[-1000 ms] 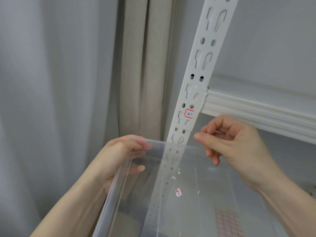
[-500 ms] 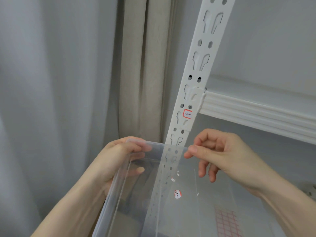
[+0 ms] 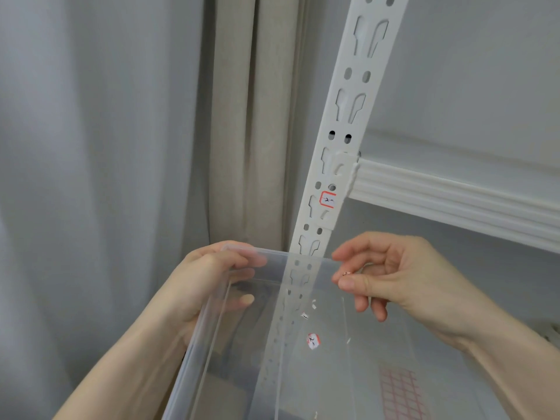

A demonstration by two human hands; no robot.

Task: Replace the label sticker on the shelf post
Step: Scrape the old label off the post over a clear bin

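A white slotted shelf post (image 3: 348, 116) slants up the middle. A small red-bordered label sticker (image 3: 328, 199) with handwriting sits on it just below the shelf beam. My left hand (image 3: 209, 280) grips the far left rim of a clear plastic bin (image 3: 272, 374). Over the bin's far rim, my right hand (image 3: 391, 274) pinches a tiny red-and-white sticker scrap (image 3: 346, 273) between thumb and forefinger. Inside the bin lie a peeled sticker (image 3: 313, 341) and small paper bits (image 3: 305, 315).
A white ribbed shelf beam (image 3: 454, 201) runs right from the post. A sheet of red-bordered stickers (image 3: 400, 395) lies in the bin at lower right. Grey and beige curtains (image 3: 236, 116) hang at the left, close behind the post.
My right hand came down from beside the post to the bin's far rim, thumb and forefinger still pinched. The left hand and the bin stayed put.
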